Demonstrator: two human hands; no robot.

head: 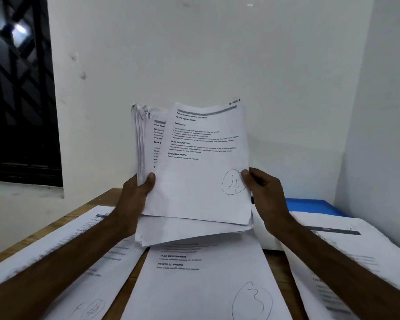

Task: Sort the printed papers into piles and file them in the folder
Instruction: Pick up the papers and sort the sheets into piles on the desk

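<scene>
**Ana:** Head view first: what do the hands have?

**Ben:** Both are up on a stack of printed papers [171, 227], held upright above the wooden table [97, 199]. The left hand [134, 199] is closed round the stack's lower left edge, thumb on the front, fingers hidden behind. The right hand [266, 195] pinches the front sheet [201, 172] at its right edge, thumb tip just touching a pen-drawn circle with "4" inside.

**Ana:** Is that front sheet flush with the others?

**Ben:** No. It is tilted and shifted right, so the left margins of the pages behind fan out past it.

**Ana:** And what lies on the table?

**Ben:** Three lots of paper. A middle pile [201, 285] sits at the near edge, directly below the held stack, marked with a circled "3". A left pile [62, 262] runs along the table's left edge, with a circled "4" near its bottom. A right pile [346, 257] lies toward the right edge; its print is too blurred to read.

**Ana:** Any folder?

**Ben:** A blue folder [314, 206] rests at the far right corner against the wall, partly under the right pile and behind the right wrist.
</scene>
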